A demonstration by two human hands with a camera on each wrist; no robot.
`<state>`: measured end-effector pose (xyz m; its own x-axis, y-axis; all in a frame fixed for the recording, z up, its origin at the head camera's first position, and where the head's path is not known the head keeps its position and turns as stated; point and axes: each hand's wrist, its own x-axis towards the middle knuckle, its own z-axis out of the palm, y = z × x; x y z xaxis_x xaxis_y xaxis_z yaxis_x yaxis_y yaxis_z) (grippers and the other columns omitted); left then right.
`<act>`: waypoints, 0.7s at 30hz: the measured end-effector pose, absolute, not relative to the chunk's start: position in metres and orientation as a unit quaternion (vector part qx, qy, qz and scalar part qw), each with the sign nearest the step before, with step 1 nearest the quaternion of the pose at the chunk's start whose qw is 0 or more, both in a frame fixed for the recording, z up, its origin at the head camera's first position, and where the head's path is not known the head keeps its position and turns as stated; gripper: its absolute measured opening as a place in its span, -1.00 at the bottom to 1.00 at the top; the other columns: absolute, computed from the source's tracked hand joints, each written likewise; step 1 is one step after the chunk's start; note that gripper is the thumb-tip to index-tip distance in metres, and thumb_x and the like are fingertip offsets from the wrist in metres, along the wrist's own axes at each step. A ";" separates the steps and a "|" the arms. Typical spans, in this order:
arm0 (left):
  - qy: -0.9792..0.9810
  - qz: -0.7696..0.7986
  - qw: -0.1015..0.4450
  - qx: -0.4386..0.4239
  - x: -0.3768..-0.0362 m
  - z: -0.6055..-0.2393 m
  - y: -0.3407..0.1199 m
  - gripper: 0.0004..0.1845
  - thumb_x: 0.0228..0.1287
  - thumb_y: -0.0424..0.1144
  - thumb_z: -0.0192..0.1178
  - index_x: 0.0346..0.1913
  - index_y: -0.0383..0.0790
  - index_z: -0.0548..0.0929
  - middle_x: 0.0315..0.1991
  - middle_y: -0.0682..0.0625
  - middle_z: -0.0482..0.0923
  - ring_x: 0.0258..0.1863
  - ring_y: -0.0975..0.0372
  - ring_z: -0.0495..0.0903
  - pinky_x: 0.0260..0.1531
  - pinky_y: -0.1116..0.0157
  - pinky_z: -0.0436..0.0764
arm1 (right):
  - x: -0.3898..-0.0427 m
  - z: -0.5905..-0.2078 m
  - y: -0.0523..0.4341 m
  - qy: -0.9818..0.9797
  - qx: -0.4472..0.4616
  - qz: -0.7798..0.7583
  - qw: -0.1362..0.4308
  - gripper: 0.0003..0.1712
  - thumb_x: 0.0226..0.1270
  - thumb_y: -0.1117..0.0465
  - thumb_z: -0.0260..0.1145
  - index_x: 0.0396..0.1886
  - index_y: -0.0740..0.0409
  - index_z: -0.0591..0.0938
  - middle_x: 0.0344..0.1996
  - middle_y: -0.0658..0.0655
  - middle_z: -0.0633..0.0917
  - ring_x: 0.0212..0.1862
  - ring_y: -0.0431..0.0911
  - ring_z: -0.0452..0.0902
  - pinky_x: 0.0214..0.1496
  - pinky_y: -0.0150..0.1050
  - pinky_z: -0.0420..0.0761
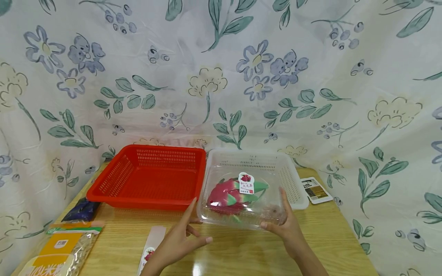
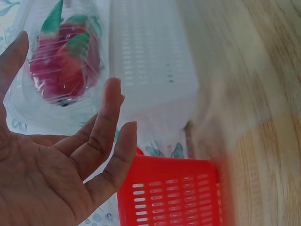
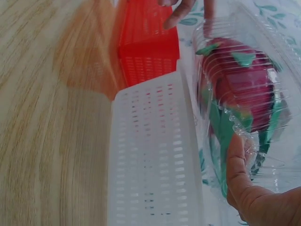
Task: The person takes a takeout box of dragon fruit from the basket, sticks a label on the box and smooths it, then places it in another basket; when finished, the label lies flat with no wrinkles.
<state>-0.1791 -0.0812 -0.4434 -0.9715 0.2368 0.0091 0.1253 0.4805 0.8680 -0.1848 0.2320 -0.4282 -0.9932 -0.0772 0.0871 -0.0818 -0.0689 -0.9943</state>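
Note:
A clear plastic clamshell box (image 1: 267,205) is held up in front of the white basket (image 1: 297,188). Inside it lies a pink dragon fruit (image 1: 221,193) with green scales, and a white label (image 1: 246,184) with a dragon fruit picture sits on the lid. My right hand (image 1: 288,232) grips the box at its right front corner, thumb on the near edge and fingers along the side. At the left front corner is my left hand (image 1: 183,239), fingers spread and palm turned toward the box. Its index fingertip overlaps the box's edge in the head view.
A red basket (image 1: 145,203) stands left of the white one. A strip of labels (image 1: 152,243) lies by my left forearm. Farther left are a yellow-and-clear food bag (image 1: 63,245) and a dark blue packet (image 1: 82,210). A white-edged card (image 1: 315,190) lies right of the white basket.

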 end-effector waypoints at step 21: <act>0.832 0.540 0.067 0.110 -0.209 -0.452 -0.073 0.22 0.05 0.02 0.50 0.61 0.12 -0.16 0.12 -0.22 0.56 -0.27 0.21 0.62 -0.37 0.26 0.62 | -0.197 -0.428 0.240 -0.684 0.037 0.729 -0.013 0.36 0.16 0.43 0.42 0.61 -0.24 -0.33 0.22 0.33 0.46 0.04 -0.12 0.62 0.05 -0.30 0.63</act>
<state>-0.2093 -0.0730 -0.4521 -0.9670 0.2547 0.0080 0.1111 0.3930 0.9128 -0.1974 0.2404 -0.4276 -0.9969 -0.0693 0.0373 -0.0328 -0.0646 -0.9974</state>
